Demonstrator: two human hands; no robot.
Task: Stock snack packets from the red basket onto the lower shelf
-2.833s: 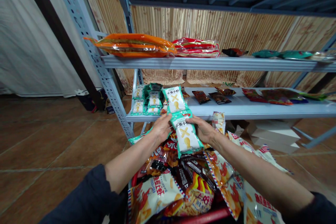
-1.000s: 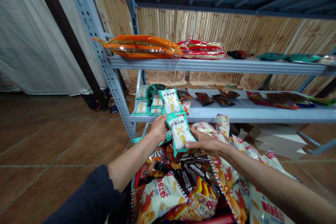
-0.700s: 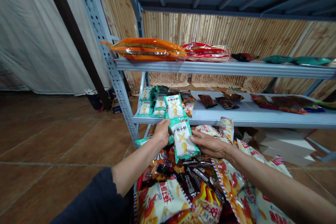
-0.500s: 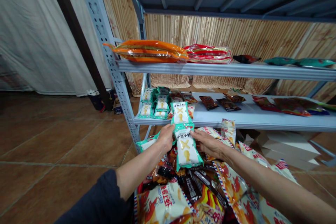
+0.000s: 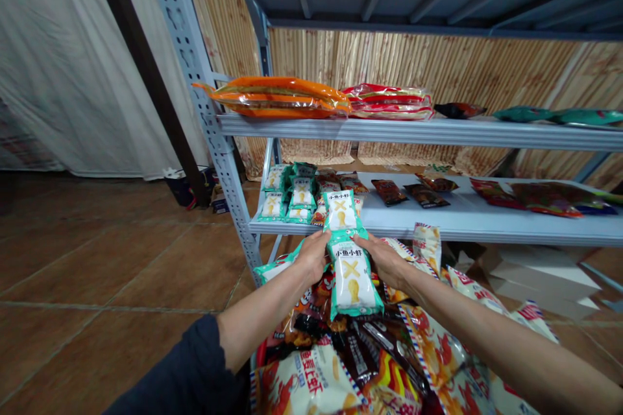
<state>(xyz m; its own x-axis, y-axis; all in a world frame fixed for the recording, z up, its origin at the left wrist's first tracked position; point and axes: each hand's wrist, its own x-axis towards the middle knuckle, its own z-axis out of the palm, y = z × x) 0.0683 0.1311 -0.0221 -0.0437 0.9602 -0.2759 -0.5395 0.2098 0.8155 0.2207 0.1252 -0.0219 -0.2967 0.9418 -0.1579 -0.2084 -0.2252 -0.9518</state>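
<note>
Okay, we have two green-and-white packets (image 5: 353,275) gripped between our left hand (image 5: 314,258) and right hand (image 5: 387,260), one packet beyond the other, at the front edge of the lower shelf (image 5: 438,222); contact with it, we can't tell. On the lower shelf's left end we see stacked green packets (image 5: 302,193), then brown packets (image 5: 426,195) farther right. Below its front edge, assorted snack bags (image 5: 306,379); above it, an orange bag (image 5: 282,97).

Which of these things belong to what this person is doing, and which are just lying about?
In use, it seems:
left hand and right hand
two green-and-white plastic packets held between them
perhaps the matching stacked packets

Just lying about, probably:
orange plastic bag
red-striped clear plastic bag beside it
white boxes under the blue-grey metal shelf
</note>
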